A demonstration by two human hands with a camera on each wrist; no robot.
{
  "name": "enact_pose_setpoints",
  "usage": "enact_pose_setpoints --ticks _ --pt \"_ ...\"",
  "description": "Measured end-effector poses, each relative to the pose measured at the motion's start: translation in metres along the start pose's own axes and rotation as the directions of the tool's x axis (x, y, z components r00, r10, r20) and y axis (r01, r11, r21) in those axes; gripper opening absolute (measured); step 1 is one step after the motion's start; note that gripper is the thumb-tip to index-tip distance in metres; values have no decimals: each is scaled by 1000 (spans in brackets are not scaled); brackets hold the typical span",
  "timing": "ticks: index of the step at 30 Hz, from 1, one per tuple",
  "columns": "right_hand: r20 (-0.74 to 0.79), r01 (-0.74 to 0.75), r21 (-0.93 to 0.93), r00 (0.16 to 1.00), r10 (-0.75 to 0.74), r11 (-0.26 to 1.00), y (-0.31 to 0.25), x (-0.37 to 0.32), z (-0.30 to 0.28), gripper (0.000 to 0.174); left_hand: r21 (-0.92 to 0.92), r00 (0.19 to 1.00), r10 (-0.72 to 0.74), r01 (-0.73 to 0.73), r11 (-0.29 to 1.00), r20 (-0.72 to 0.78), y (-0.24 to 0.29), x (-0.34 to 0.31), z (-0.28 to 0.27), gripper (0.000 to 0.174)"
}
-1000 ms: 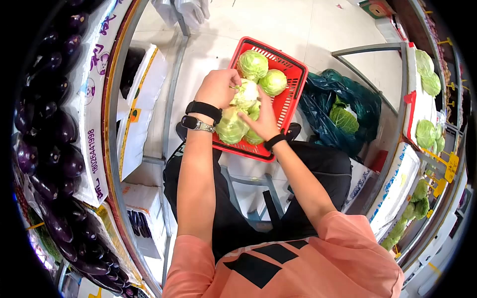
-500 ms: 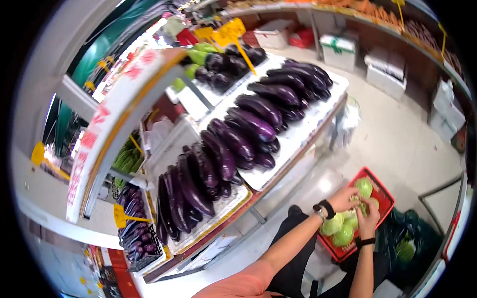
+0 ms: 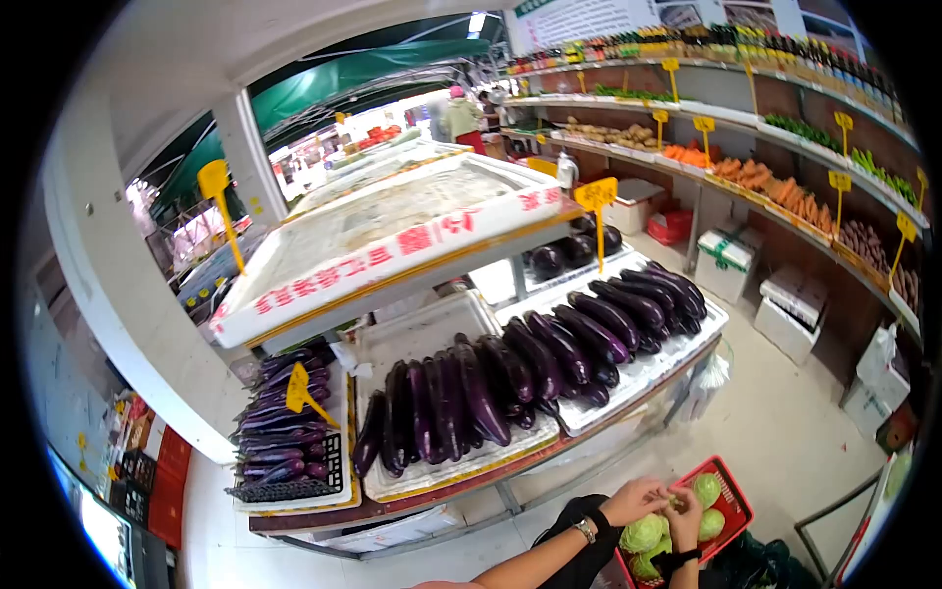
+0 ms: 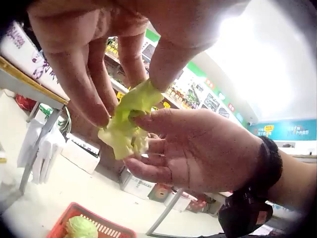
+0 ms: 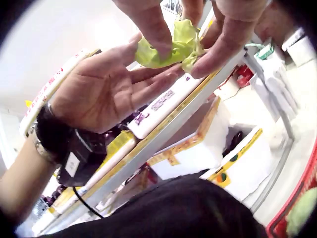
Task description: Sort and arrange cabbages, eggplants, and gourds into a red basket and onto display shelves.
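Observation:
A torn piece of pale green cabbage leaf (image 4: 130,121) hangs between both hands, its edges curled and crumpled. My left hand (image 3: 633,502) pinches one side of it between thumb and fingertips. The right hand (image 3: 684,517) grips the other side, its thumb (image 4: 171,118) lying across the leaf in the left wrist view. In the head view both hands are above a red plastic basket (image 3: 743,498) on the floor, fingertips together. Round cabbages (image 3: 643,533) lie in the basket, partly covered by the hands and wrists.
Rows of eggplants (image 3: 510,373) fill foam trays on a stand just ahead. Beside the basket lies a dark green plastic bag (image 3: 760,564). A metal frame leg (image 3: 834,535) rises at the right. White foam boxes (image 3: 726,263) line the back shelves.
The head view has swung up and left, from the basket to the eggplant stand and shelves. The hands have lifted off the cabbages and hold a leaf piece between them.

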State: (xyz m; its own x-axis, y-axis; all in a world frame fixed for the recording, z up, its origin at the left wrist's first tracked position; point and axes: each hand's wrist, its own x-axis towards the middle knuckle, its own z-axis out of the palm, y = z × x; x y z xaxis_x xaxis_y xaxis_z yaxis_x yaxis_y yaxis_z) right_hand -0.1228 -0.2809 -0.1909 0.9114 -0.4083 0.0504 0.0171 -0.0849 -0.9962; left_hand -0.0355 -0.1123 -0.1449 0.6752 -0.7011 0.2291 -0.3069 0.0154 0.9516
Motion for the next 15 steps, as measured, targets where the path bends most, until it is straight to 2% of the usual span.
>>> enact_pose_setpoints --ticks 1,3,4,5,7,11,13,15 --pt "13 -32 119 999 30 992 3 -9 4 38 5 1000 -8 8 1000 9 -11 -7 2 18" --pt "109 -237 339 971 212 910 -13 -30 5 39 -73 998 -46 48 996 33 -5 -21 3 17" --pt "127 -243 376 969 210 894 2 -32 -2 43 49 998 -32 29 998 63 -9 -23 3 18" --pt "124 -222 425 975 186 878 -5 -43 -1 43 -11 996 -63 64 998 60 -9 -26 6 19" --pt "122 -173 377 983 136 910 12 -54 -7 48 -127 989 -134 141 982 64 -10 -33 14 22" --pt "68 -7 129 998 -2 992 19 -69 -7 55 -64 995 -94 96 993 36 -12 -41 23 27" --pt "48 105 8 993 -105 994 5 -76 4 57 -5 993 -112 113 994 27 6 -44 24 27" --pt "76 197 -220 980 -185 955 -24 -85 12 56 8 991 -130 130 992 -22 1 -46 28 26"
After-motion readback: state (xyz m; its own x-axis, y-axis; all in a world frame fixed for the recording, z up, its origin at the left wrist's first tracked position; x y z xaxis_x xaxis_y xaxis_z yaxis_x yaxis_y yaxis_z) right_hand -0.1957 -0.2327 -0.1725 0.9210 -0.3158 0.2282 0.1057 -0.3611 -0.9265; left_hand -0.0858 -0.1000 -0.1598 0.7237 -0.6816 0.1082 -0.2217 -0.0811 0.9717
